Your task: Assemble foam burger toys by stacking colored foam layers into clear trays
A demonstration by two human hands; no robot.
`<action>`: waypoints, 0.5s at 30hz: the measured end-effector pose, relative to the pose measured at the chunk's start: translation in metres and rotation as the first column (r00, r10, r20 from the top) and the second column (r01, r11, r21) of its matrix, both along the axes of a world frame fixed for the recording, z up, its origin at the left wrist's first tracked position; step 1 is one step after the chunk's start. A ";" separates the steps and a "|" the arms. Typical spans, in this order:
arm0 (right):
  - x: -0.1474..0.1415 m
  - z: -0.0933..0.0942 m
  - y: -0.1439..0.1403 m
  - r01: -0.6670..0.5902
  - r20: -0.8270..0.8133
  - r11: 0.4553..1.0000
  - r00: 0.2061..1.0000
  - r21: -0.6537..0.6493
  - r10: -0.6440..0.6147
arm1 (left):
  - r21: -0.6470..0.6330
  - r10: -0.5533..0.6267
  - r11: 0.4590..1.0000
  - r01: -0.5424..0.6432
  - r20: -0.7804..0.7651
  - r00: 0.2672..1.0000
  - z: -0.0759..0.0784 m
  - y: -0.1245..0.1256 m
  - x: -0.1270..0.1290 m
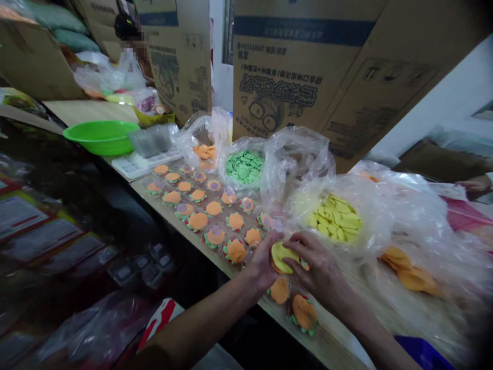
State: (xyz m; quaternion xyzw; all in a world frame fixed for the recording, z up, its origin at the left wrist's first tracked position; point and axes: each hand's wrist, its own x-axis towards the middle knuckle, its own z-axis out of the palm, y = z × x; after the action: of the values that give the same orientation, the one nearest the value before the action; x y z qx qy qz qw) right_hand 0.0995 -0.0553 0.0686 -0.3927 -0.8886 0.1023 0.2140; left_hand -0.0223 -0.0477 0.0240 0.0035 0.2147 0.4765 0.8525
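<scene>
Yellow disc point(282, 257) gripped between both hands point(265, 264), near the table edge point(175, 220), orange-topped pieces point(197, 221) crowding left, plastic bags point(302, 149) behind

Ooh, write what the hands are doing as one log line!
left hand: cupped around yellow-topped piece | right hand: touching its top | nearby: orange-topped pieces, bagged yellow discs

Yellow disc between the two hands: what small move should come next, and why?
Probably a light press on the yellow disc with the right hand, the left hand steadying from the other side. The right fingers touch the disc's edge, and an orange layer shows beneath it.
</scene>
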 end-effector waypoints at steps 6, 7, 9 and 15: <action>0.000 0.007 0.027 -0.075 -0.137 0.973 0.990 -0.217 0.046 | 0.012 0.045 0.999 -0.045 -0.041 0.998 0.008 0.004 -0.014; 0.003 0.009 0.045 -0.046 -0.182 0.973 0.983 -0.224 0.004 | -0.001 0.060 0.998 -0.061 -0.067 0.996 0.009 0.006 -0.018; 0.008 0.008 0.089 0.107 -0.152 0.972 0.978 -0.209 -0.140 | -0.033 0.081 0.996 -0.086 -0.126 0.989 0.014 0.009 -0.029; 0.003 -0.046 0.220 0.341 0.319 0.898 0.915 -0.277 -0.248 | -0.090 0.058 0.993 -0.079 -0.208 0.976 0.029 0.018 -0.059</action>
State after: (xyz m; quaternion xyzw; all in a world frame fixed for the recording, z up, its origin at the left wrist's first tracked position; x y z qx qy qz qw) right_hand 0.1021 0.1642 0.0226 -0.5640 -0.8097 0.1588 0.0335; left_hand -0.0811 -0.0299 0.0530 0.0034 0.3246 0.4916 0.8080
